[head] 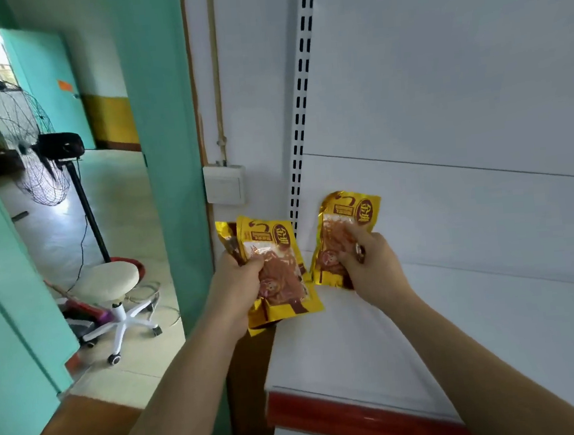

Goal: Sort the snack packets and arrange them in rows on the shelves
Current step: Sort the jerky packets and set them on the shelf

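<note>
Packets: two in left hand (237, 279), one in right hand (368, 262).

A white-based stool (107, 283) stands near a black floor fan (38, 147); a wall switch (224, 184).

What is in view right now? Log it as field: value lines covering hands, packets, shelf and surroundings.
left hand: left hand grips a bunch of yellow packets, at least two
right hand: right hand holds a single yellow packet
packet position: all held in the air above the shelf's left end, none set down
shelf: white shelf with red front strip
surroundings: white stool and standing fan at left
</note>
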`<control>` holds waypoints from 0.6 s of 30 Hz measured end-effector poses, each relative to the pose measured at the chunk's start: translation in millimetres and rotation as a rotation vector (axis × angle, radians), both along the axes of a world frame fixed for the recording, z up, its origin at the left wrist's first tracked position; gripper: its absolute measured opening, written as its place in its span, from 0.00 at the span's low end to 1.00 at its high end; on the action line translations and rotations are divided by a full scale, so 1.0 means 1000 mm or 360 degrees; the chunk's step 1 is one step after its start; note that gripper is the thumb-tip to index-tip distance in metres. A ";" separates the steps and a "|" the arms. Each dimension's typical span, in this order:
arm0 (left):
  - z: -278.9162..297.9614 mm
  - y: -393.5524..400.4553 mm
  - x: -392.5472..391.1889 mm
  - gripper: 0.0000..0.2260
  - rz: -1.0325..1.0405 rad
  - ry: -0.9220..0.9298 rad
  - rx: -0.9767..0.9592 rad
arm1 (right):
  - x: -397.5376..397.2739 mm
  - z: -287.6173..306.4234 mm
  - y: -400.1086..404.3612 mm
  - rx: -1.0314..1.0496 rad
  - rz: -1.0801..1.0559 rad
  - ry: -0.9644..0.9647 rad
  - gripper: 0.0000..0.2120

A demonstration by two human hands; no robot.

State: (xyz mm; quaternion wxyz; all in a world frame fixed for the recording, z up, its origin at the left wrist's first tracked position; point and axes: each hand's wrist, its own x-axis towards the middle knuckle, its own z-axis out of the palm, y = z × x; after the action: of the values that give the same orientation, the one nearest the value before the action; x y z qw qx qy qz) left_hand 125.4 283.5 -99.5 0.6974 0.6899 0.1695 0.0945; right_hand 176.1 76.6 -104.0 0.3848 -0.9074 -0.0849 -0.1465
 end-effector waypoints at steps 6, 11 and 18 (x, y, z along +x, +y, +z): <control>0.006 0.011 0.001 0.04 -0.0161 0.0055 -0.0058 | 0.011 -0.026 0.018 -0.0806 -0.0078 0.0222 0.26; 0.007 0.005 0.002 0.06 -0.0239 0.0114 -0.0065 | 0.024 -0.042 0.010 -0.1081 -0.0043 0.0267 0.31; 0.011 -0.007 0.003 0.06 -0.0302 0.0098 -0.0054 | 0.016 -0.025 0.012 -0.0966 -0.0070 0.0357 0.31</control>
State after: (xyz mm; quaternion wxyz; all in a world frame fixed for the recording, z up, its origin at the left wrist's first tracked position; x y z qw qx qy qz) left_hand 128.8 276.7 -88.3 0.7091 0.6936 0.1264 0.0040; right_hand 192.4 88.3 -129.4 0.1004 -0.9928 -0.0622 -0.0219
